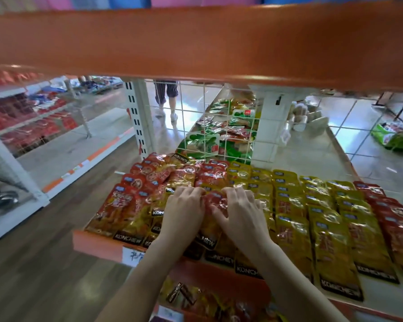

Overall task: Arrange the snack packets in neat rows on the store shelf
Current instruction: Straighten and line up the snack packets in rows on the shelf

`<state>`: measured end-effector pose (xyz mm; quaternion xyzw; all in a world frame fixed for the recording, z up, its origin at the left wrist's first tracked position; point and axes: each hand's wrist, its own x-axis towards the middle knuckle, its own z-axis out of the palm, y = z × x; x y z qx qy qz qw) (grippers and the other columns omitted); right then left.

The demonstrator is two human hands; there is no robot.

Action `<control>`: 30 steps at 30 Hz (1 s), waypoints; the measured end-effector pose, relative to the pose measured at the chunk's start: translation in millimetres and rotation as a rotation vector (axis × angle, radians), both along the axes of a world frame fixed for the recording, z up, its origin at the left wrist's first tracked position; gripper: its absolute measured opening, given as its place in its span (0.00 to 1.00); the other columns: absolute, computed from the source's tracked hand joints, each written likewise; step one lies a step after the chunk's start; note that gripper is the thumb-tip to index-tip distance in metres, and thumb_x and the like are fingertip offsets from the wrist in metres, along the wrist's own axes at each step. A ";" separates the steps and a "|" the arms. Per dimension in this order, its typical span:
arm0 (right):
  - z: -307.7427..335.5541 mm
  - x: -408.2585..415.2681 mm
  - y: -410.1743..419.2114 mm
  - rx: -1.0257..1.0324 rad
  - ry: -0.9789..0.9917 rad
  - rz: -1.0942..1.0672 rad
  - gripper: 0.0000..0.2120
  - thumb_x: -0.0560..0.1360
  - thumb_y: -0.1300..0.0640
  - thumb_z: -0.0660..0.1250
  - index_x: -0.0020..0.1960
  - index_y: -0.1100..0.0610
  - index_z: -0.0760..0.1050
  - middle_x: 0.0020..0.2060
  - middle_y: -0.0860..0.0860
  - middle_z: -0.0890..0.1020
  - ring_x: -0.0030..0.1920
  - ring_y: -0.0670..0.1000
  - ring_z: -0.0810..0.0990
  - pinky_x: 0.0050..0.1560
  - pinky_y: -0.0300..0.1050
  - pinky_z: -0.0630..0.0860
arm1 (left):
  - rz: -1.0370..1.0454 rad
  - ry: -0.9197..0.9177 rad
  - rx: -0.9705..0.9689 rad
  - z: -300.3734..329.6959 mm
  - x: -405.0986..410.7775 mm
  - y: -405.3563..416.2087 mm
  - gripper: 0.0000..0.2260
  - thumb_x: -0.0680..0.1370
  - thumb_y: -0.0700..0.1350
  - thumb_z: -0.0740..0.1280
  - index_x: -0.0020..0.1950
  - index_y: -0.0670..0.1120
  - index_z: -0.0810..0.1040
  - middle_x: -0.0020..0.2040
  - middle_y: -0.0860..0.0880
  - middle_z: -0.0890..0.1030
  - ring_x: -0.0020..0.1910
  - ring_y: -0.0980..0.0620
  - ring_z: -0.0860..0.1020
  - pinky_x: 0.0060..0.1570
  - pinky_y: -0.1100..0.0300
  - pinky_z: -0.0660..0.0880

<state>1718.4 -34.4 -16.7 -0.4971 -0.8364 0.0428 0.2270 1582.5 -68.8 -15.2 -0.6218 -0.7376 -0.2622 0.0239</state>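
Observation:
Red snack packets lie in overlapping, uneven rows at the left of the store shelf. Yellow snack packets lie in straighter rows to the right, with another red row at the far right. My left hand and my right hand lie side by side on the middle rows. Their fingers are bent over a red packet between them. Whether they grip it or only press on it does not show.
An orange shelf edge hangs close above. A white wire grid backs the shelf, with green packets behind it. More packets lie on the shelf below. A person's legs stand in the far aisle. Another rack stands left.

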 end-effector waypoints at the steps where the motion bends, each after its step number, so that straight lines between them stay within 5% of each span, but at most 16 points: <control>1: -1.9 -0.1 0.6 0.018 -0.003 0.000 0.25 0.76 0.41 0.61 0.66 0.54 0.68 0.59 0.52 0.75 0.61 0.53 0.71 0.60 0.49 0.68 | -0.008 0.003 0.003 -0.4 -0.7 -0.8 0.13 0.79 0.45 0.59 0.61 0.46 0.77 0.58 0.49 0.79 0.61 0.49 0.72 0.59 0.54 0.69; 6: -7.0 1.0 2.2 0.069 0.000 0.049 0.23 0.76 0.42 0.60 0.64 0.55 0.71 0.57 0.50 0.76 0.60 0.52 0.73 0.59 0.49 0.69 | -0.046 -0.023 -0.004 -2.1 -0.9 -3.2 0.13 0.81 0.48 0.57 0.63 0.50 0.75 0.60 0.53 0.77 0.62 0.53 0.70 0.62 0.57 0.63; 12: -8.0 1.7 2.6 0.096 0.128 0.126 0.20 0.73 0.50 0.69 0.61 0.58 0.72 0.53 0.54 0.73 0.54 0.53 0.74 0.54 0.49 0.75 | -0.113 -0.132 0.010 8.5 1.6 -0.6 0.11 0.79 0.46 0.60 0.60 0.49 0.76 0.55 0.52 0.79 0.56 0.53 0.73 0.58 0.58 0.67; 17: -5.3 2.0 2.3 0.026 0.401 0.202 0.17 0.73 0.66 0.69 0.60 0.61 0.72 0.54 0.55 0.71 0.52 0.49 0.75 0.54 0.31 0.73 | -0.125 -0.286 -0.005 10.2 5.4 0.6 0.14 0.77 0.47 0.66 0.62 0.49 0.73 0.53 0.52 0.81 0.53 0.53 0.77 0.54 0.57 0.75; 20: -0.2 4.7 1.9 0.005 0.532 0.141 0.15 0.73 0.66 0.69 0.58 0.60 0.74 0.53 0.51 0.71 0.52 0.45 0.73 0.53 0.23 0.68 | -0.117 -0.402 0.044 11.3 5.5 1.0 0.14 0.76 0.44 0.67 0.62 0.46 0.76 0.52 0.50 0.82 0.49 0.54 0.79 0.50 0.62 0.76; 25: 13.4 6.7 -2.9 -0.289 0.826 0.102 0.12 0.74 0.61 0.68 0.54 0.49 0.73 0.46 0.46 0.80 0.45 0.43 0.80 0.45 0.34 0.78 | -0.128 -0.558 0.144 20.5 6.6 0.4 0.10 0.77 0.42 0.66 0.57 0.45 0.79 0.43 0.56 0.79 0.39 0.67 0.75 0.37 0.75 0.74; 30: 20.2 13.6 0.3 -0.429 1.048 0.088 0.09 0.76 0.63 0.67 0.55 0.56 0.75 0.38 0.49 0.81 0.39 0.43 0.81 0.42 0.37 0.78 | -0.128 -0.650 0.129 27.5 13.8 3.0 0.09 0.77 0.41 0.66 0.57 0.48 0.78 0.41 0.59 0.75 0.41 0.66 0.74 0.36 0.75 0.73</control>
